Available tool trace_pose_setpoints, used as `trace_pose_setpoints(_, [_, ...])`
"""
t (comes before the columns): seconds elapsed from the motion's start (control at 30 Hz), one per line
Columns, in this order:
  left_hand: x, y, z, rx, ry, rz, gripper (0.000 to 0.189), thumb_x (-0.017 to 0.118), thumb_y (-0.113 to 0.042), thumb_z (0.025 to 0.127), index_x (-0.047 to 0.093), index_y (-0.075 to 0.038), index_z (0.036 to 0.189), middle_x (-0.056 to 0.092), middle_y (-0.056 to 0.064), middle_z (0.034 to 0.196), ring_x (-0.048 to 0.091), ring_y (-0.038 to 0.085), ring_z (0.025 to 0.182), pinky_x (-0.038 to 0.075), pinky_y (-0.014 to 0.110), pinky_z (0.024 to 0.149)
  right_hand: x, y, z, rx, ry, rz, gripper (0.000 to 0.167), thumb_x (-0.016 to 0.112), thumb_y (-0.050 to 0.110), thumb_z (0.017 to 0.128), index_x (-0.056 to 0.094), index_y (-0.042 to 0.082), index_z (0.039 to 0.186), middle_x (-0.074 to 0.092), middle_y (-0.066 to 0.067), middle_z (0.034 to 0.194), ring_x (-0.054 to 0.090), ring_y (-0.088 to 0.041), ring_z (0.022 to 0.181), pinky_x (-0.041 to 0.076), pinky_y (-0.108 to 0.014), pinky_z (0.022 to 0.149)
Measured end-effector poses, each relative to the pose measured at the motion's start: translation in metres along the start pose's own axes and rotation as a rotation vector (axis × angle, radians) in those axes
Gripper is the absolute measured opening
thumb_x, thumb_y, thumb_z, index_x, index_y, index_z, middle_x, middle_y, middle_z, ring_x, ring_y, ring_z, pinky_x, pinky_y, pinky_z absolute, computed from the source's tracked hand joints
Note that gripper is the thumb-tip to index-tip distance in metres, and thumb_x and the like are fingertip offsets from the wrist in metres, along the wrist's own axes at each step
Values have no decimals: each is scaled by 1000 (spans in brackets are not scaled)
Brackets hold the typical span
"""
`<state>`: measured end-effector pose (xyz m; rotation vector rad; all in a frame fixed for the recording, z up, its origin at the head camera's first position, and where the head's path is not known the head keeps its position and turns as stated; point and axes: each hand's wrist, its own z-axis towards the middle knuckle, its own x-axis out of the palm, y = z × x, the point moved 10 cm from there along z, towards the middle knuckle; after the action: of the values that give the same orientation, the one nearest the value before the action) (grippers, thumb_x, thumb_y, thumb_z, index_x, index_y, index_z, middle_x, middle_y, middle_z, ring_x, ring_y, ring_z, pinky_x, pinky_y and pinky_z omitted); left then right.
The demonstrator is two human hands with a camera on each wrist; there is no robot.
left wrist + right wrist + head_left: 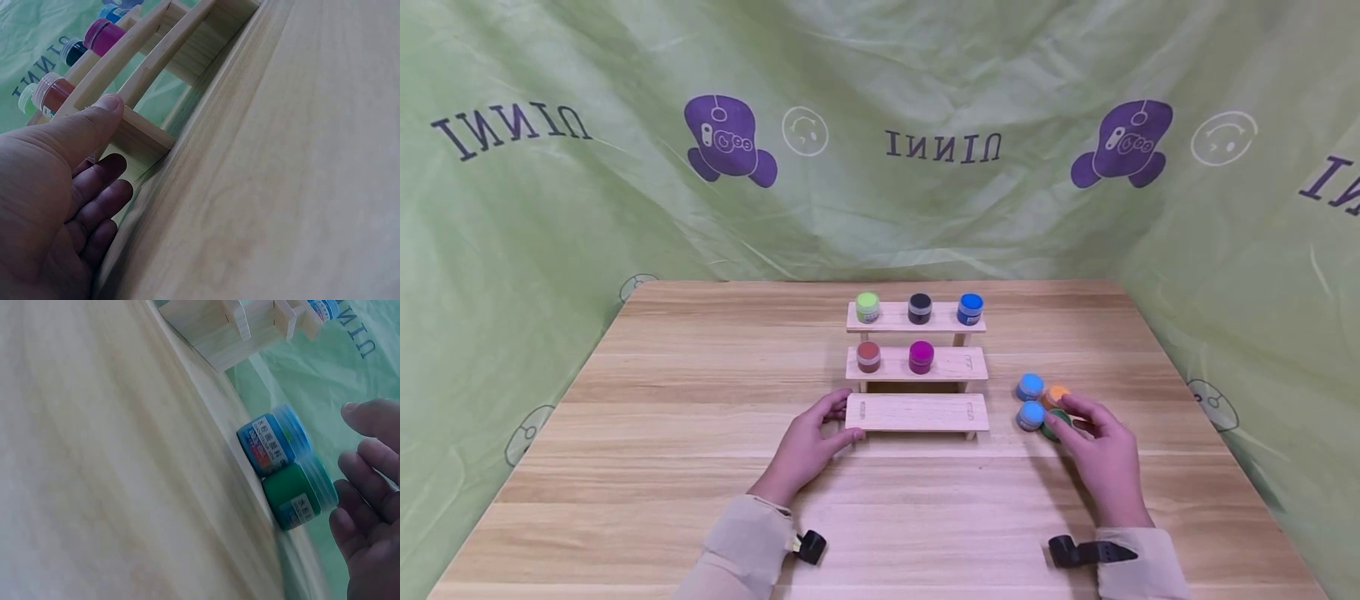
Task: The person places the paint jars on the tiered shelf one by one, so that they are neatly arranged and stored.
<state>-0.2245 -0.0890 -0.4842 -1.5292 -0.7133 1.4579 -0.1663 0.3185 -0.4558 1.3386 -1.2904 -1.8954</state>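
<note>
A three-step wooden rack stands on the table. My left hand grips the left end of its lowest step, thumb at the front edge and fingers behind. The left wrist view shows that thumb against the wood. To the right of the rack is a cluster of paint jars: two light blue jars, an orange jar and a green jar. Over the orange and green ones hovers my right hand, thumb and fingers parted around their lids, partly covering them.
The rack's top step carries a lime jar, a black jar and a blue jar. On the middle step are a brown jar and a magenta jar. Green printed cloth surrounds the wooden table.
</note>
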Motion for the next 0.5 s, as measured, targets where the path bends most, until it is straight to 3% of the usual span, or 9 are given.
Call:
trace_pose_setpoints(0.33, [0, -1, -1, -4, -1, 4, 68, 85, -25, 81, 57, -13, 142, 69, 2, 114, 63, 20, 111, 44, 46, 106, -2, -9, 0, 16, 27, -70, 51, 78, 20, 90, 61, 1, 134, 62, -19, 132, 54, 16, 87, 46, -4, 77])
trace_pose_setpoints(0.5, [-1, 0, -1, -1, -3, 4, 68, 85, -24, 81, 57, -12, 142, 69, 2, 114, 63, 21, 111, 43, 47, 106, -1, -12, 1, 16, 47, -105, 52, 79, 16, 89, 60, -3, 133, 64, -22, 126, 53, 17, 84, 45, -3, 76])
